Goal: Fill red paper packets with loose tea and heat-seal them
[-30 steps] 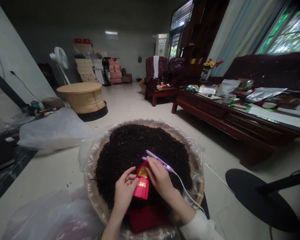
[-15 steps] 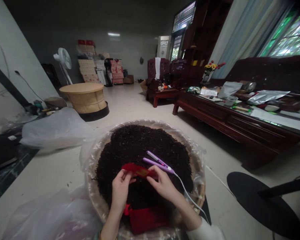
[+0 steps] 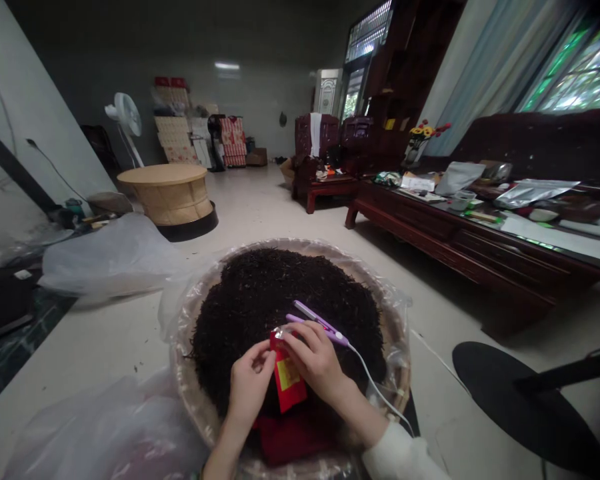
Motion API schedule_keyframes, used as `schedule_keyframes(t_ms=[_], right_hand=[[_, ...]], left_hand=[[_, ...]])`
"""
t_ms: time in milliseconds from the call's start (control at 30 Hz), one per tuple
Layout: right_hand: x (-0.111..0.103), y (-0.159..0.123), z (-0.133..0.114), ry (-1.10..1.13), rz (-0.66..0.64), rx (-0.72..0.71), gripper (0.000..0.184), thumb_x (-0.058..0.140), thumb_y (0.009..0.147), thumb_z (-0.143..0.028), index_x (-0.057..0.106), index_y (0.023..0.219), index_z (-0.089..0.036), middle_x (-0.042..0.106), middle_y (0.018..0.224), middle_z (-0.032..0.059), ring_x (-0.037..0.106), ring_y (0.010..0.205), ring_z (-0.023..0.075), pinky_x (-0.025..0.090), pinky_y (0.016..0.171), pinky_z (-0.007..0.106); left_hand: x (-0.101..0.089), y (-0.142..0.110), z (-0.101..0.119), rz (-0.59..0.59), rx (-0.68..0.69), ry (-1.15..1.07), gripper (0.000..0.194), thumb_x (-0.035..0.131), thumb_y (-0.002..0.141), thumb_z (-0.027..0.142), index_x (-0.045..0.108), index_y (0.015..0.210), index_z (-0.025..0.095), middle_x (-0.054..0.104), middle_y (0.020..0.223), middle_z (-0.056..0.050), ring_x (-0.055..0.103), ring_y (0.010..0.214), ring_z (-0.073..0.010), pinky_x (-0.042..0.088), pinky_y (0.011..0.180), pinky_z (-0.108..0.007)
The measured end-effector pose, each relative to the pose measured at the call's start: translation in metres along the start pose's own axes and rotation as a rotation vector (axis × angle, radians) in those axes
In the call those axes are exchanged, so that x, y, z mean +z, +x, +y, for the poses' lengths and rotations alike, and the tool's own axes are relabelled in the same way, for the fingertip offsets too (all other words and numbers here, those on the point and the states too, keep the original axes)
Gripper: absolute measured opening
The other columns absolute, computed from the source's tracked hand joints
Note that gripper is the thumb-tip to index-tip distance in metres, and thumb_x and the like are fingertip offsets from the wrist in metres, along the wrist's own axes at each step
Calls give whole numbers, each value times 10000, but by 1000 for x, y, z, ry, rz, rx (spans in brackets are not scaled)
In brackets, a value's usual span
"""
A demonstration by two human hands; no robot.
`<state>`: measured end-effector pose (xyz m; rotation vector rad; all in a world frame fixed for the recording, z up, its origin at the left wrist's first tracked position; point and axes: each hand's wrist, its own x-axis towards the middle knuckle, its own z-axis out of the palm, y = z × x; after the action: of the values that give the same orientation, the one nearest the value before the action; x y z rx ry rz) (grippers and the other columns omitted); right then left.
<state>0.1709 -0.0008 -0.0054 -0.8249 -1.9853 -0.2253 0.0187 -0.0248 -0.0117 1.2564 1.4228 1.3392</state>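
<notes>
Above the basket [image 3: 184, 337], toward six o'clock, the left hand [image 3: 250, 383] and right hand [image 3: 317, 361] pinch a red packet [image 3: 289, 377], apparently by its upper edges; a loosened grip could tip it against purple tongs [image 3: 337, 335] at one o'clock.

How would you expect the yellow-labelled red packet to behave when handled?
The red packet looks thin, so it may be rather floppy. Its shiny top suggests a somewhat slippery surface. Small beside the right hand, it is probably light.
</notes>
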Motion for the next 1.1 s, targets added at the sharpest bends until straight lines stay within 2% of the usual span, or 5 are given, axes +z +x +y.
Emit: schedule_keyframes(t_ms=[200,433,600,867,1100], right_hand=[[-8,8,0,93,-154,-21,191,489,911,-171,560,734,-175,580,657,26,519,655,164,443,635,306],[-20,8,4,413,-301,402,156,481,902,-228,579,789,-181,605,715,43,528,799,196,437,711,310],[-19,8,6,721,-591,566,222,590,843,-333,663,720,-163,589,621,-10,512,633,145,412,629,255],[-3,3,4,959,-394,792,335,547,857,-473,660,915,-163,676,861,45,591,775,171,476,770,307],[-2,5,5,1284,-619,905,459,685,715,-544,668,931,-140,682,888,37,599,840,186,433,878,365]], left_hand=[[-2,-1,-2,-46,108,194,299,567,745,325,725,952,177,758,816,-56,707,701,-190,578,676,-286],[-16,0,-6,-96,214,299,251,547,799,334,735,916,218,766,901,-39,722,797,-209,575,725,-290],[-18,2,-8,-106,326,387,230,529,839,297,735,908,222,767,883,-29,722,775,-195,574,717,-273],[-20,3,-16,-68,695,755,510,617,796,208,508,1294,231,640,1194,-100,580,1051,-270,482,899,-460],[-26,7,-17,-206,761,810,540,570,783,102,486,1300,232,600,1248,-89,549,1001,-234,472,871,-408]])
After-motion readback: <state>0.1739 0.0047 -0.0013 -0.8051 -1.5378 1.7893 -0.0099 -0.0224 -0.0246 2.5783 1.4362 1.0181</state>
